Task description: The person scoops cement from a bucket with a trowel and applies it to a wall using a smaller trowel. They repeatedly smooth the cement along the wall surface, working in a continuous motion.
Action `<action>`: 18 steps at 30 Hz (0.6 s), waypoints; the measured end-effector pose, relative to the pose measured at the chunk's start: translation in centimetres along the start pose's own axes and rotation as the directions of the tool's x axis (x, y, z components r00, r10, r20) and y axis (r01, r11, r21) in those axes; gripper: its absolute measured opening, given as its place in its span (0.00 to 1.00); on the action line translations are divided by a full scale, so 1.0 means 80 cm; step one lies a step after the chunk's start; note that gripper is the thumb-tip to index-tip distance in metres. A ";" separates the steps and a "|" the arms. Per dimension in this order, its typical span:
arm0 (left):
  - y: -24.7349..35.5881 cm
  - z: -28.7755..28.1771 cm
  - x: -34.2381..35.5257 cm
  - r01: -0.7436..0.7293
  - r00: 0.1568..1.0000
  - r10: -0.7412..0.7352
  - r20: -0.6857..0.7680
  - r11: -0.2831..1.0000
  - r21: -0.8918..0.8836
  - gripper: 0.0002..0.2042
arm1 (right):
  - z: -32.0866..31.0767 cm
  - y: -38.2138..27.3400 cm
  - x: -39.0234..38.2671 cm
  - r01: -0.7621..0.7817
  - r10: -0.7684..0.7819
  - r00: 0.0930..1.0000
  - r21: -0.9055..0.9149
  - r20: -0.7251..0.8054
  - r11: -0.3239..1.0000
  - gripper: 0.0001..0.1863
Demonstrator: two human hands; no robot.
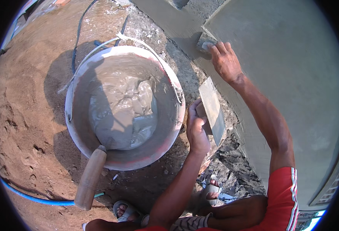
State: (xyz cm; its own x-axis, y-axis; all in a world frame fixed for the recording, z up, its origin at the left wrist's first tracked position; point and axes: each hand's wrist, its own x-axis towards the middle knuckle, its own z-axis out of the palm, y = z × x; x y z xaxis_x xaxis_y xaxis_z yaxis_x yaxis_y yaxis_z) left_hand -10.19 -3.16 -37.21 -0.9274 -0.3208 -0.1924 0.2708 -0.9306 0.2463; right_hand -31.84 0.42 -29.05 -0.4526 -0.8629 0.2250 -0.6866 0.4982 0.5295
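Note:
My left hand [197, 129] is closed around the grip of a rectangular plastering trowel [212, 109], its flat metal blade tilted up beside the bucket. Farther out, my right hand [226, 63] grips a small trowel [206, 42] against the grey cement surface [288, 65], near a ridge where two faces meet. The fingers partly cover this tool. To the left of my hands stands a round bucket [125, 166] with a wire handle, holding wet grey mortar [127, 104]. A wooden tool handle [90, 181] sticks out over its near rim; the other end of that tool is hidden.
Brown sandy ground [23, 115] spreads at the left, with a blue hose [38, 198] and a dark cable [77, 42] on it. Broken, rough rubble [234, 169] edges the cement. My sandalled feet [126, 211] are below the bucket. A pale slatted object [331, 181] stands at the lower right.

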 end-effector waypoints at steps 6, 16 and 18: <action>0.005 0.001 0.003 0.002 1.000 -0.002 -0.016 1.000 0.007 0.28 | -0.004 -0.010 -0.035 0.033 -0.044 0.997 0.172 0.062 0.985 0.19; 0.000 -0.005 0.007 -0.009 1.000 0.009 -0.016 0.999 0.032 0.30 | -0.065 0.044 0.036 -0.458 0.503 0.848 0.704 0.164 0.543 0.20; 0.010 0.000 0.006 -0.002 0.999 0.004 -0.048 0.999 0.048 0.30 | -0.055 0.048 0.038 -0.454 0.468 0.870 0.629 0.158 0.631 0.20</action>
State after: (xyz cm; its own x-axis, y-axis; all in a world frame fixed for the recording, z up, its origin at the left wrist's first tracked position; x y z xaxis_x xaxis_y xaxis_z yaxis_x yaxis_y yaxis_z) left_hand -10.39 -4.06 -37.12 -0.9129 -0.3326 -0.2365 0.2598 -0.9205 0.2918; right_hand -33.32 -0.65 -22.77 -0.8048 -0.5039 0.3136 -0.5857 0.7599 -0.2820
